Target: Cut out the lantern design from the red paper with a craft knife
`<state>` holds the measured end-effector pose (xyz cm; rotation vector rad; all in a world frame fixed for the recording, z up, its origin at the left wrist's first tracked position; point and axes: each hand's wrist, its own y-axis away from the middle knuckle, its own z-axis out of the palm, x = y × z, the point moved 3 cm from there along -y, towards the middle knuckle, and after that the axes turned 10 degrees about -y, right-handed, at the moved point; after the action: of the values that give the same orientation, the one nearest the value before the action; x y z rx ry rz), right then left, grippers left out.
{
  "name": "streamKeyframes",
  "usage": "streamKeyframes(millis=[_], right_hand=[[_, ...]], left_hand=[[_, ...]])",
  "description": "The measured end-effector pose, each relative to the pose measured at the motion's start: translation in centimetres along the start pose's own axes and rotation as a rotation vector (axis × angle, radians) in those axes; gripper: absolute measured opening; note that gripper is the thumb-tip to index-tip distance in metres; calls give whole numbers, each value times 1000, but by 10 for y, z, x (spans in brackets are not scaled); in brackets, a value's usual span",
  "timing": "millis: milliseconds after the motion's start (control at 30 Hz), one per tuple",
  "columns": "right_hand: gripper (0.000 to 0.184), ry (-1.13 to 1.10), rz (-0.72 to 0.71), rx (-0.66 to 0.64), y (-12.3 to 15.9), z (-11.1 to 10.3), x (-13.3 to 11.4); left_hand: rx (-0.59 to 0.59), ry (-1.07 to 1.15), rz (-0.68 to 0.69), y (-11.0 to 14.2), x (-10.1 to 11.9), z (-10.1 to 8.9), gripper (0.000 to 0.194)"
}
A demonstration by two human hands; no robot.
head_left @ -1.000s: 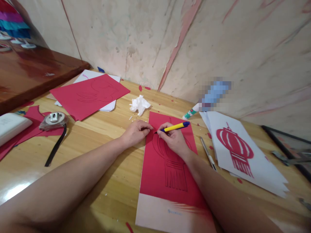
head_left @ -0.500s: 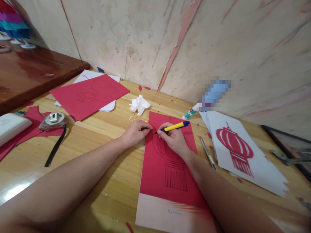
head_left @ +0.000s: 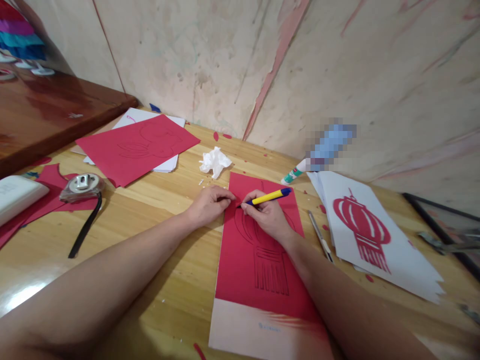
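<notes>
Tabletop [head_left: 180, 290]: pen [head_left: 269, 197], red paper [head_left: 238, 270], tube [head_left: 294, 173]

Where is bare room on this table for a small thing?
Bare wood lies between the tape measure and left forearm; another patch, with tiny specks, between that forearm and the red sheet under the right hand. Crowded: right side, with slim tool, white sheets, red scraps.

On the tabletop [head_left: 131, 215], a sheet [head_left: 240, 280] lies between tape measure [head_left: 82, 187], left, and knife [head_left: 320, 237], right, tissue [head_left: 215, 162] past its far-left corner.
</notes>
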<state>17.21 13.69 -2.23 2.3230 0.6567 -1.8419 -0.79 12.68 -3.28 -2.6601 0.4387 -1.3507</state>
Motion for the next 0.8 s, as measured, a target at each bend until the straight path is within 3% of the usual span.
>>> streamKeyframes(millis=[800], right_hand=[[16, -38, 33, -9, 0, 1, -1]], left_hand=[[-13, -18, -4, 0, 2, -1, 24]])
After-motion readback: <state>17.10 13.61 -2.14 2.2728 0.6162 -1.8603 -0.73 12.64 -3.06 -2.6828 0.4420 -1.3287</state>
